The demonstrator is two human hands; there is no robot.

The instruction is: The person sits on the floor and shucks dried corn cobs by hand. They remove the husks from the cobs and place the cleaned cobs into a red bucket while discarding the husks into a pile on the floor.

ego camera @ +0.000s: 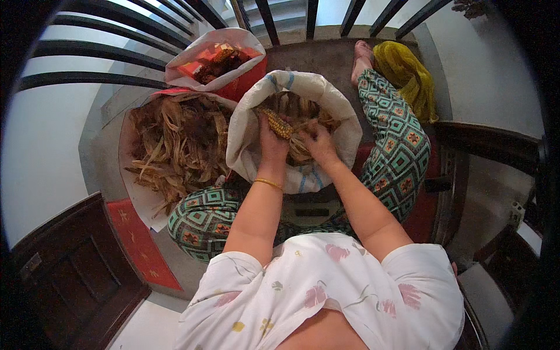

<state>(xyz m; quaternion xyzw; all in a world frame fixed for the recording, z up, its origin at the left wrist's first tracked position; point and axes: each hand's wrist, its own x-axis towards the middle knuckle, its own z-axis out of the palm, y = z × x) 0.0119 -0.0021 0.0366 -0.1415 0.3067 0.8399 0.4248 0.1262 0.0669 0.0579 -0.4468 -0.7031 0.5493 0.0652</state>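
My left hand grips an ear of corn with bare yellow kernels, just inside the mouth of a white woven sack. Pale husk hangs from the ear's lower end. My right hand is beside it with its fingers on the husk, slightly blurred. More husk-covered ears lie deeper in the sack, partly hidden by my hands. The sack's rim is rolled outward, and it stands between my legs.
Left of the white sack is an open bag heaped with dry husks. Behind it, a red bag holds dark reddish-brown material and some corn. A yellow mesh bag lies by my right foot. Dark railing bars border the far side.
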